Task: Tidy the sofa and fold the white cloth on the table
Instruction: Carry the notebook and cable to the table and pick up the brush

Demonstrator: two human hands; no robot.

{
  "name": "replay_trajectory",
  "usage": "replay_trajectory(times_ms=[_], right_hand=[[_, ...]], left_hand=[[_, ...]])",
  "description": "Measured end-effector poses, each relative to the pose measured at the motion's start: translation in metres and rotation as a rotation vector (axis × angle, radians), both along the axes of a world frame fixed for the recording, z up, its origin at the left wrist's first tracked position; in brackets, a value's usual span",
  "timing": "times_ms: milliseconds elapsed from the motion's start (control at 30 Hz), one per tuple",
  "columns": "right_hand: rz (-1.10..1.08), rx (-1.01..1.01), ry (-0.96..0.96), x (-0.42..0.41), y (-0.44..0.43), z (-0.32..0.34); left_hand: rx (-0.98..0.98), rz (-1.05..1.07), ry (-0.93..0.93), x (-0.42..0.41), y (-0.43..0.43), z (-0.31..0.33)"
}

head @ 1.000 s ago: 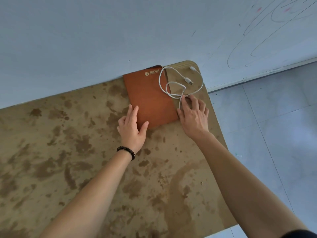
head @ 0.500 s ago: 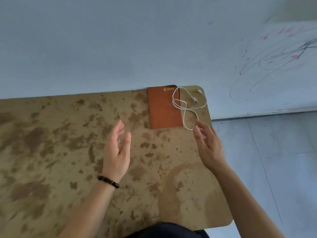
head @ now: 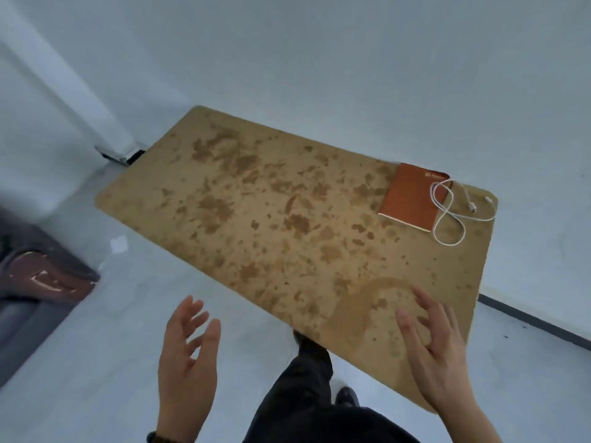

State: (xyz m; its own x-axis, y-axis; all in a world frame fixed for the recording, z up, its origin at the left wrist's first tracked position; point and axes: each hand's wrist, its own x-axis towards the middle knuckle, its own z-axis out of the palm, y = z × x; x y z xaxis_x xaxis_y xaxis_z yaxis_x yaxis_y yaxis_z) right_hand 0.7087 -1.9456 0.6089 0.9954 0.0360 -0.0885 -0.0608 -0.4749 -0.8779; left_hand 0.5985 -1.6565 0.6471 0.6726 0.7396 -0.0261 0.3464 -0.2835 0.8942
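A tan table with brown blotches fills the middle of the view. At its far right corner lies an orange notebook with a looped white cable beside and partly over it. My left hand hovers open over the floor, off the table's near edge. My right hand is open above the table's near right part, fingers spread. Part of a dark sofa shows at the left edge. No white cloth is in view.
Pale floor surrounds the table, with a small white scrap on it near the sofa. White walls stand behind the table, and a dark skirting line runs at the right. My dark trouser leg and shoe are below the table's edge.
Both hands let go of the notebook and cable and pulled back towards me. The view turned left and stepped back, bringing the whole table and the sofa into sight.
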Motion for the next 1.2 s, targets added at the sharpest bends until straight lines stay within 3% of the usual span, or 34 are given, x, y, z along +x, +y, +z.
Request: replay_trajectory(times_ms=[433, 733, 967, 1200], right_hand=[[0.587, 0.002, -0.002, -0.077, 0.162, 0.012], [0.99, 0.01, -0.083, -0.208, 0.348, 0.037], [1.201, -0.03, -0.098, -0.286, 0.472, 0.055], [1.226, -0.034, -0.077, -0.311, 0.606, 0.021]], left_hand=[[0.125, 0.602, 0.008, -0.244, 0.052, 0.039], [0.009, 0.963, -0.097, -0.414, 0.127, 0.016], [-0.096, 1.138, -0.171, -0.498, 0.202, 0.017], [-0.159, 1.111, -0.116, -0.504, 0.329, -0.011]])
